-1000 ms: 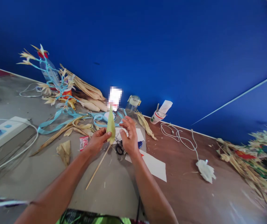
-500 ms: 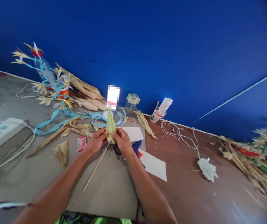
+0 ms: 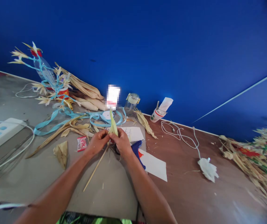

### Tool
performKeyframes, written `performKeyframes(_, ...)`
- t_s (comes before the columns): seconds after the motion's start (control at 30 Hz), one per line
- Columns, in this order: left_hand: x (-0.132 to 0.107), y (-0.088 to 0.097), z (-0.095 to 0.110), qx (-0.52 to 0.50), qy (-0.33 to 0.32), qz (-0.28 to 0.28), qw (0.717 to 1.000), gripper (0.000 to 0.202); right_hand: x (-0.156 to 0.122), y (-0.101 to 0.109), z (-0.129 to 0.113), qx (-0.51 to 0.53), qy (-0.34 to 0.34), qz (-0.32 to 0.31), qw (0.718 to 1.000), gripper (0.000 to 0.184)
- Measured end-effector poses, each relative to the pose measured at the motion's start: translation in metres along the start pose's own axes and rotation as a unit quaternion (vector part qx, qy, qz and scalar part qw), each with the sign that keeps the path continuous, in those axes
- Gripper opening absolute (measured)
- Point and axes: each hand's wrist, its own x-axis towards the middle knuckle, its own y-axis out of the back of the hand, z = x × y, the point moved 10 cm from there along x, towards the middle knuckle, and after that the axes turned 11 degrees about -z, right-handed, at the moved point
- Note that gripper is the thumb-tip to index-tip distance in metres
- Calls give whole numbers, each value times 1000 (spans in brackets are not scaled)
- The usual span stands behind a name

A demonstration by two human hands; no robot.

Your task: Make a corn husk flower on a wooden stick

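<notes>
One lidded jar [image 3: 130, 106]! One cup [image 3: 157, 116] to its right, one red-capped bottle [image 3: 46, 72] and one power strip [image 3: 10, 133] to its left; nearer than it, two hands [image 3: 98, 142] [image 3: 123, 143], one pale-green husk [image 3: 113, 127], one stick [image 3: 96, 168], one red packet [image 3: 82, 143]!

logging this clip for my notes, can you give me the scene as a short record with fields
left hand: pinching pale green husk
right hand: pinching the same husk, close beside the left
thin stick: slants down-left from the hands
left side: red-and-white packet, folded dry husk
right side: white paper
beyond: blue ribbon, lidded clear container
wall: blue
</notes>
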Motion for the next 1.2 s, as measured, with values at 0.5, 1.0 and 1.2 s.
performKeyframes(0.5, -2, 2, 7, -32, 0, 9, 999, 24, -4, 12, 1, 12, -28, 40, 999, 33)
performKeyframes(1.0, -4, 11, -6, -173, 26, 38, 984, 23, -21, 134, -47, -68, 35, 283, 956, 35)
performKeyframes(1.2, -3, 11, -10, -181, 15, 47, 982, 24, -39, 186, -69, -300, 57, 376, 875, 18)
